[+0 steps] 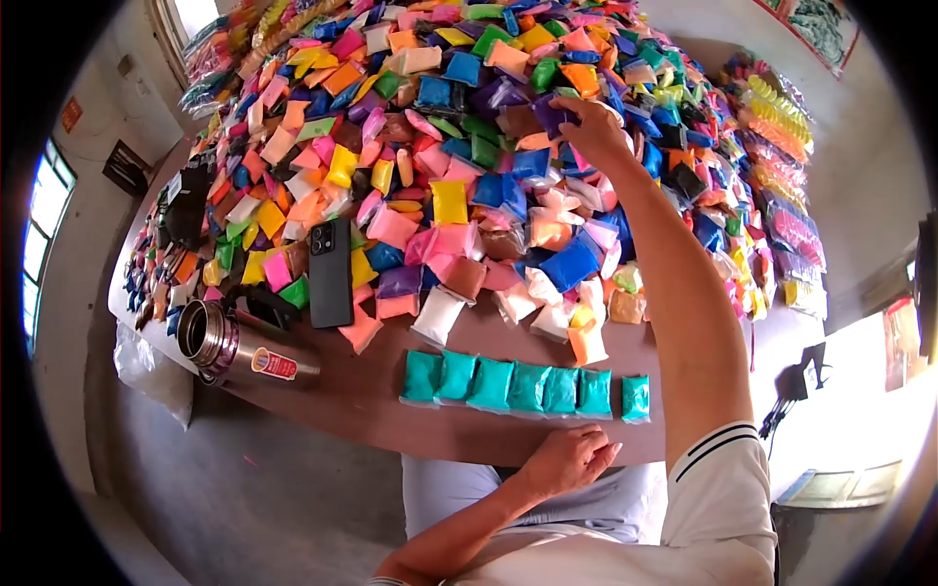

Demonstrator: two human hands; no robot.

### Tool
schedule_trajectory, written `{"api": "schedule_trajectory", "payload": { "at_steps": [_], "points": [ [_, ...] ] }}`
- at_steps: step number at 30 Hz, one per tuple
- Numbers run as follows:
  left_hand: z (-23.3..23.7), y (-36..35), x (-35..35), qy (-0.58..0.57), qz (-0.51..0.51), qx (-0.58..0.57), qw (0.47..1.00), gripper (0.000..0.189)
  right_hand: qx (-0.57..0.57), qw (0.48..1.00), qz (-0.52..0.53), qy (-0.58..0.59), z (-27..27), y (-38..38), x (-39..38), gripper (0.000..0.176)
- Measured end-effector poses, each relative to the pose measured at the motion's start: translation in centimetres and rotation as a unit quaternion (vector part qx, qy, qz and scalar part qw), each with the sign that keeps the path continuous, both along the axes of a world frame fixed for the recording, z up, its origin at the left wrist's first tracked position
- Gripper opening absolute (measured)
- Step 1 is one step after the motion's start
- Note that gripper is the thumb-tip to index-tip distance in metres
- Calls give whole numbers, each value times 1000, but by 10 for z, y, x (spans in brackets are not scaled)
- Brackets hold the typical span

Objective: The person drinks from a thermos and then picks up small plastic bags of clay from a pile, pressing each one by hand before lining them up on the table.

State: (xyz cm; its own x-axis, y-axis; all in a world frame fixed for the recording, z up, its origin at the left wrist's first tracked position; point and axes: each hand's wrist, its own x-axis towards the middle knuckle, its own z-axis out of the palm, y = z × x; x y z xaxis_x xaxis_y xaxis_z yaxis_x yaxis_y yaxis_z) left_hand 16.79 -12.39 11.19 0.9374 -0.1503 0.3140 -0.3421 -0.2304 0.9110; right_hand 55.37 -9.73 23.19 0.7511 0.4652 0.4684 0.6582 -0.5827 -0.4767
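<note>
My right hand (592, 129) reaches far into a big heap of small, colourful plastic packets. Its fingers and thumb close around the edge of a dark purple packet (549, 115). My left hand (570, 457) rests at the table's front edge, fingers loosely curled, with nothing visible in it. Just beyond it lies a row of flat teal packets (528, 387), several side by side. One more teal packet (635, 398) sits a little apart at the right end of that row.
A black phone (330, 273) leans on the heap's front. Left of it, an open steel flask (244, 347) lies tilted on the brown table (371, 391). Stacked bagged packets (782, 176) stand at the far right. A clear plastic bag (151, 376) hangs by the table's left side.
</note>
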Motion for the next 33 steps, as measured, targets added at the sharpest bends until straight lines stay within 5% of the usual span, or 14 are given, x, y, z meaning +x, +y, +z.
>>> {"api": "schedule_trajectory", "payload": {
  "at_steps": [2,4,8,10,17,22,24,30,33],
  "points": [
    [0,0,1,-12,1,-3,1000,27,-10,998,-16,-59,0,-14,1,36],
    [2,0,2,-20,0,-10,1000,27,73,995,67,31,4,-31,3,28],
    [3,0,1,12,-4,8,1000,27,279,952,72,105,36,-73,-41,22],
    [3,-2,-1,46,17,4,999,27,171,978,-50,113,48,-100,-73,28],
    [1,-5,0,-11,34,40,999,20,33,998,7,59,-38,-155,-152,70],
    [4,-8,1,-26,29,66,997,17,-109,993,2,-36,-75,-115,-204,94],
    [6,-8,1,-24,29,65,997,17,-69,997,-28,-20,-84,-88,-199,96],
    [1,-10,0,-9,25,113,993,15,-48,974,-80,-206,-93,-21,-156,67],
    [4,-13,-1,11,40,92,995,29,-78,977,-129,-152,-92,5,-140,52]
  ]
}}
